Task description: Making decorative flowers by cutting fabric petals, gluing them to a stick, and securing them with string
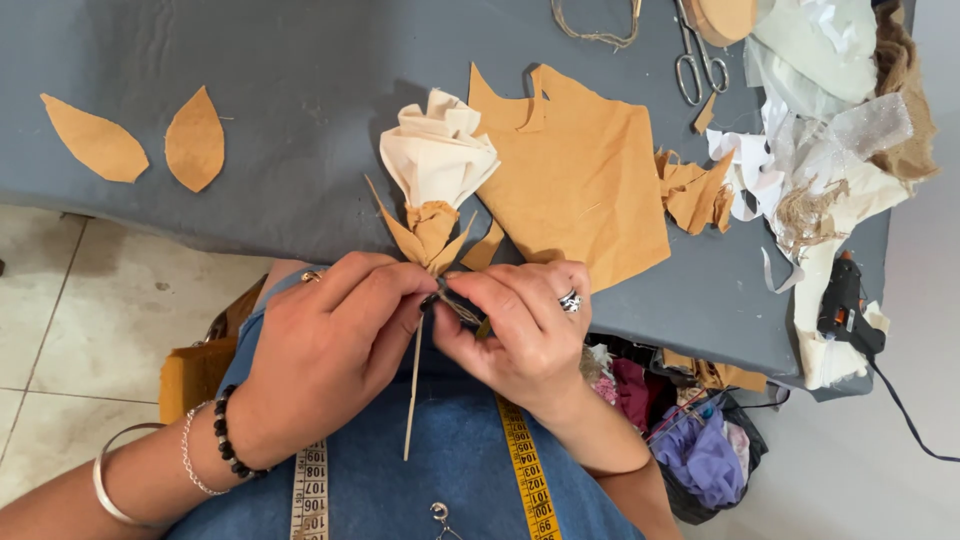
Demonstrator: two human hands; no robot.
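A cream fabric flower (438, 152) with tan paper sepals (430, 232) sits on a thin wooden stick (412, 390) that points down toward my lap. My left hand (335, 345) pinches the stick just below the sepals. My right hand (520, 325), with a ring on one finger, holds a thin dark strand (458, 308) against the same spot. Both hands meet at the flower's base, just over the edge of the grey table (300, 90).
Two tan leaf cut-outs (195, 140) lie at the left of the table. A large tan sheet (580, 185), scraps, scissors (697, 62) and crumpled white material sit to the right. A black glue gun (845, 300) rests near the right edge. A bag of cloth scraps (700, 450) stands below.
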